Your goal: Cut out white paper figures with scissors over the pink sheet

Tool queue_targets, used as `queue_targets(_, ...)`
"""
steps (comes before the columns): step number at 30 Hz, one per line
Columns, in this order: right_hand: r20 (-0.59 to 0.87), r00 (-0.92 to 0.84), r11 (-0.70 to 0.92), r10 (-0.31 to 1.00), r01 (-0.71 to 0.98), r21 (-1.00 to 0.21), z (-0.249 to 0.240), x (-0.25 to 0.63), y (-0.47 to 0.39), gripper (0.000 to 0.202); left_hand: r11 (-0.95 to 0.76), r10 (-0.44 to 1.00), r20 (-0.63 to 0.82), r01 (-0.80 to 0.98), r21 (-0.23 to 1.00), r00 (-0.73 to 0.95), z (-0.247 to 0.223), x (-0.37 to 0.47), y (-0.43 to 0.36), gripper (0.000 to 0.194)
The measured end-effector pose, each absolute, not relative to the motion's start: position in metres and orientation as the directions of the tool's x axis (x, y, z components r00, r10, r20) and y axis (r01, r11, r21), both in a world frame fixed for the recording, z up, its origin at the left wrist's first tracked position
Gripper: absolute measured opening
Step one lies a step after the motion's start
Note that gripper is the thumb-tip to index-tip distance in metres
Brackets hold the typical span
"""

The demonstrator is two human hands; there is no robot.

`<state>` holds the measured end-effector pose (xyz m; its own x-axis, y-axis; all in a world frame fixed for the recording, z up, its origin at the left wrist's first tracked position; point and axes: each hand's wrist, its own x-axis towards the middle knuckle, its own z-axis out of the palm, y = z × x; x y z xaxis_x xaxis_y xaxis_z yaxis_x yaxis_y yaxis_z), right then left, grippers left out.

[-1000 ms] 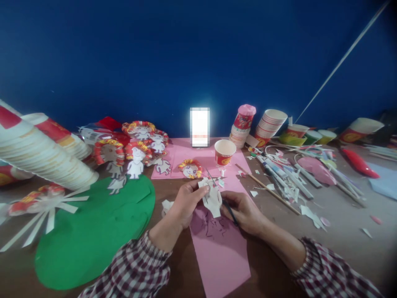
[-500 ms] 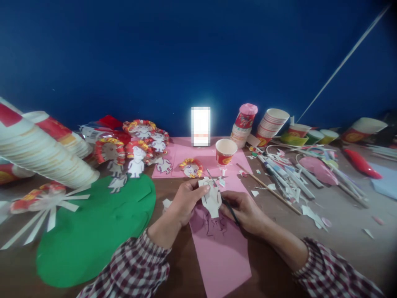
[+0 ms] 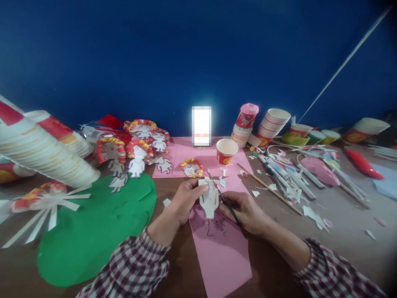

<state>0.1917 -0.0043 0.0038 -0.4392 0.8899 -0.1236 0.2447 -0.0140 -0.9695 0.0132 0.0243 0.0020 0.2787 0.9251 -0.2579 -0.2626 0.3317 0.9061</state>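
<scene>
Between thumb and fingers, my left hand [image 3: 185, 201] pinches a white paper figure cutout [image 3: 209, 203] with dark drawn lines. My right hand [image 3: 246, 212] is closed on a pair of dark-handled scissors [image 3: 230, 207], whose blades point up and left along the cutout's right edge. Under both lies a pink paper sheet [image 3: 223, 256] with dark scribbles. Just beyond my hands sits a paper-cup face piece [image 3: 191, 168] with a red and yellow rim. An upright paper cup [image 3: 226, 151] stands to its right.
At left are a large green paper shape [image 3: 96, 236], stacked paper cups [image 3: 58, 145] lying tilted, and several finished cutout figures [image 3: 136, 159]. Markers [image 3: 283, 174], a wooden stick [image 3: 269, 188] and paper scraps [image 3: 313, 215] litter the right. A pixelated bright rectangle [image 3: 201, 126] stands at the back.
The paper cutout has shifted and turned slightly to the left in my left hand. The scissors stay at its right edge; both hands are nearly in place.
</scene>
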Motion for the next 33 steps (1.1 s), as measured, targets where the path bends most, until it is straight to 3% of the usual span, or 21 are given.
queue_targets(18, -0.114, -0.449, 0.031, 0.886, 0.304, -0.952, 0.0035, 0.1925, -0.0031, 0.027, 0.353, 0.927, -0.289, -0.302, 0.885, 0.238, -0.0004, 0.0158, 0.0228, 0.021)
queue_targets(24, -0.099, -0.453, 0.030, 0.886, 0.269, -0.963, 0.0035, 0.1919, -0.0031, 0.028, 0.367, 0.922, -0.305, -0.278, 0.888, 0.240, 0.0012, 0.0163, 0.0223, 0.022)
queue_targets(33, -0.099, -0.432, -0.015, 0.896, 0.194, -0.981, 0.0025, 0.1916, -0.0029, 0.027, 0.362, 0.919, -0.250, -0.405, 0.839, 0.303, 0.0016, 0.0199, 0.0197, 0.028)
